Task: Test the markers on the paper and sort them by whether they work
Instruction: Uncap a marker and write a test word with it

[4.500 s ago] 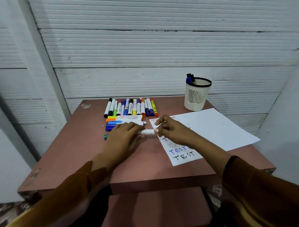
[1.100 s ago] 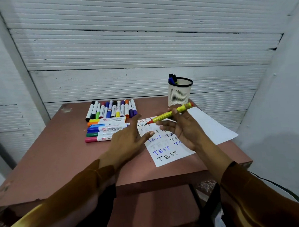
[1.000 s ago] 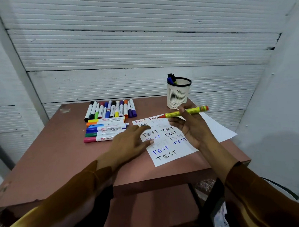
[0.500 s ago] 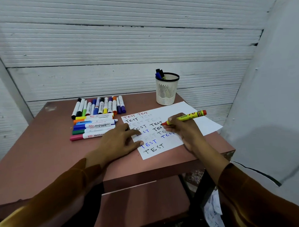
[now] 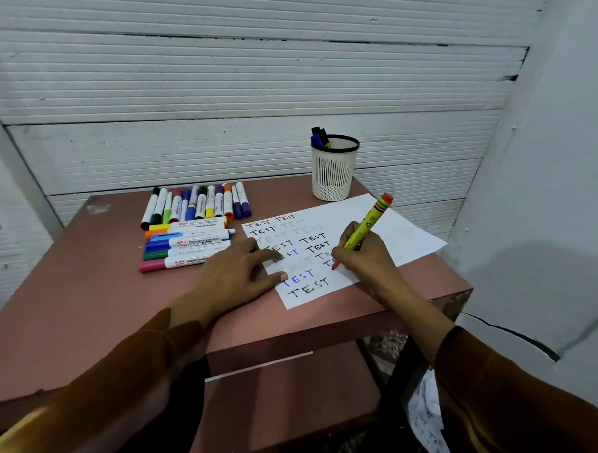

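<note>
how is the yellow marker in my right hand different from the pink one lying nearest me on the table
The yellow marker is gripped in your right hand, tilted, its red tip on the paper; the pink marker lies flat on the table, untouched. The yellow one's tip is bare; the pink one is capped.
</note>
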### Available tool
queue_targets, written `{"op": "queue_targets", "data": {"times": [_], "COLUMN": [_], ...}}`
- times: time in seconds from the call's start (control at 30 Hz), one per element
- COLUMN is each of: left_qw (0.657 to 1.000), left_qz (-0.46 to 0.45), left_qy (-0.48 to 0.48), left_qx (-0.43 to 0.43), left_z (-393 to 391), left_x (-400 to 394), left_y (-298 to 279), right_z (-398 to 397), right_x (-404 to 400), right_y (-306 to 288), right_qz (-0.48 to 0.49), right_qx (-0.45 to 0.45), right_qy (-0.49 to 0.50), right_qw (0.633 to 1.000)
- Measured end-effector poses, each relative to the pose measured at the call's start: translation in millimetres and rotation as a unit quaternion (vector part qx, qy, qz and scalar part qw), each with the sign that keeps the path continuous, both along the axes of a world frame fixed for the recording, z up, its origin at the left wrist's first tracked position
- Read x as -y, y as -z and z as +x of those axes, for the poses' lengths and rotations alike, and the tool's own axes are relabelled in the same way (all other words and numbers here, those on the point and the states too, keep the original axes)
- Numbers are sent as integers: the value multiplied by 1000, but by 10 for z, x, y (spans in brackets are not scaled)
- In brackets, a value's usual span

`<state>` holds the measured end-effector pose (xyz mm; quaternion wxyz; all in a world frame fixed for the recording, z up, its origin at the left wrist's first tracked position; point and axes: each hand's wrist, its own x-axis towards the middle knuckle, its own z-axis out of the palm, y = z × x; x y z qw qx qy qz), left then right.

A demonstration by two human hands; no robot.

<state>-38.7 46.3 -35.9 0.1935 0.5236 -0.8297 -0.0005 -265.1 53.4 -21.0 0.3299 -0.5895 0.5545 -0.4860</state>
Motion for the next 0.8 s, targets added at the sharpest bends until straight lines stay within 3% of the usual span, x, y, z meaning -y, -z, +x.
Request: {"op": "queue_targets", "data": {"times": [0.8], "left_qw": [1000], "left_qz": [-4], "left_qy": [2], "left_qx": [12], "left_z": [1], "left_x": [5], "left_y": [-5], "right_z": [36], "right_x": [-62], "right_y": [-15], "right_qz": [-5], "right_qx": [-44], "right_qy": [-3], "right_qw": [999]}}
